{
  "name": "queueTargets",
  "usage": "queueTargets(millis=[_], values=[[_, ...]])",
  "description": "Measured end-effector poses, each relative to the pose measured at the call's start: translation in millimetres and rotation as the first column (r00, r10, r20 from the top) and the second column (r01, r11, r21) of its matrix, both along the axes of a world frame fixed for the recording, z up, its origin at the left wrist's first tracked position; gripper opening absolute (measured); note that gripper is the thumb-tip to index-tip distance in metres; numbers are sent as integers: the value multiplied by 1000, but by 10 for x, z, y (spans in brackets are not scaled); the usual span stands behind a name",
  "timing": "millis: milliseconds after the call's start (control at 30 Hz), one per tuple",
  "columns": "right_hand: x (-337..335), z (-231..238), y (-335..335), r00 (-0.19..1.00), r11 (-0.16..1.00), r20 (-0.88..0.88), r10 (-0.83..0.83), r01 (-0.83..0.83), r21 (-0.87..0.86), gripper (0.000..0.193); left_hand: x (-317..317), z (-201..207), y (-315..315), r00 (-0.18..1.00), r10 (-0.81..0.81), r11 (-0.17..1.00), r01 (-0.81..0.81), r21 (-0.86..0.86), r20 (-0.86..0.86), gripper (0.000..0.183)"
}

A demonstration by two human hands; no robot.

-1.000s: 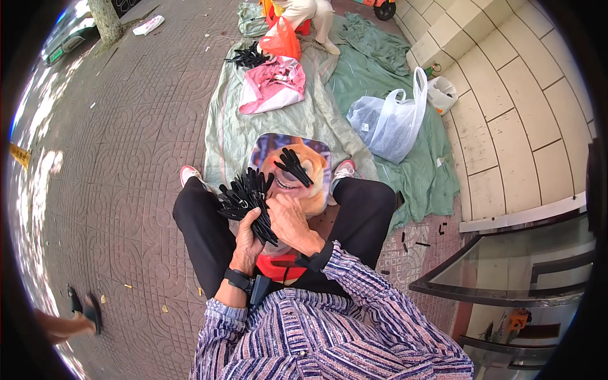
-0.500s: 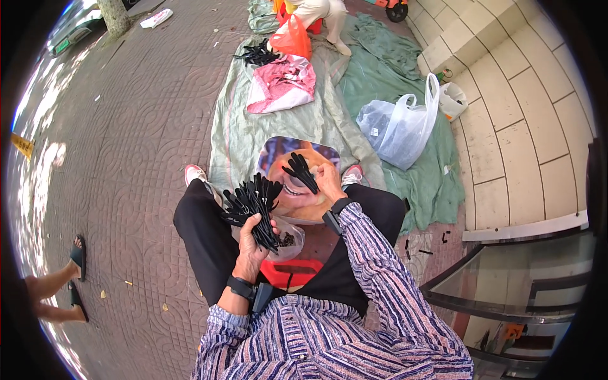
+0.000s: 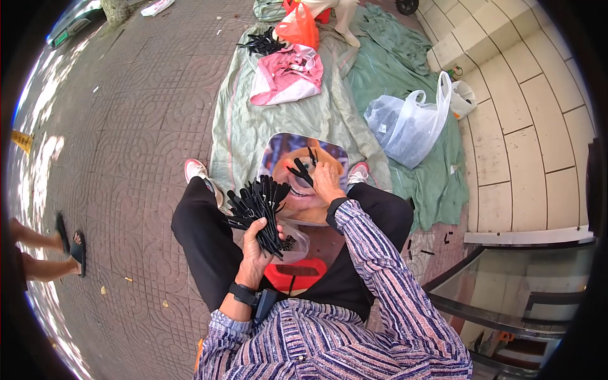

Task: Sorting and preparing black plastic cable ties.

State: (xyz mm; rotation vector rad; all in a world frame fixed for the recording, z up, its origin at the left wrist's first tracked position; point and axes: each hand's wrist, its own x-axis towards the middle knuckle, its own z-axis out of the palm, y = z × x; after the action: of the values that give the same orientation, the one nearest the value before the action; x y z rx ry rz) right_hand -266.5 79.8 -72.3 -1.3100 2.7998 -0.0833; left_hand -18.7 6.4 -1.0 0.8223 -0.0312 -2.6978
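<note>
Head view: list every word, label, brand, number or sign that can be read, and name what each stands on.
None reads clearly enough to quote.
Yellow sign, left edge: dark marks, too small and slanted to read surely.
Green vehicle plate, upper left: too small and blurred.
White label on the see-through plastic bag: too small.
Picture board between the knees: a printed cartoon face; no lettering made out.

Patterned paving [image 3: 155,126] and a tree trunk [image 3: 116,11] show an outdoor sidewalk [image 3: 139,215].
</note>
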Motion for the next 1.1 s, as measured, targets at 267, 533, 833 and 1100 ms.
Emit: queueTargets(millis=[267, 533, 833, 1100], values=[[175, 632, 87, 642, 803, 717, -274, 562, -196, 32, 59, -69, -23, 999, 35, 999, -34, -17, 39, 21], [1460, 1191, 2, 696, 857, 718, 3, 368, -361, 33, 52, -40, 49, 1000, 20, 995, -19, -101, 15, 20], [1687, 1325, 121, 964, 825, 107, 242, -147, -546, 19, 108, -52, 33, 997, -66, 976, 55, -212, -45, 19], [1396, 1087, -11, 817, 785, 467, 338, 30, -619, 14, 146, -147, -22, 999, -33, 999, 33, -20, -18, 21]])
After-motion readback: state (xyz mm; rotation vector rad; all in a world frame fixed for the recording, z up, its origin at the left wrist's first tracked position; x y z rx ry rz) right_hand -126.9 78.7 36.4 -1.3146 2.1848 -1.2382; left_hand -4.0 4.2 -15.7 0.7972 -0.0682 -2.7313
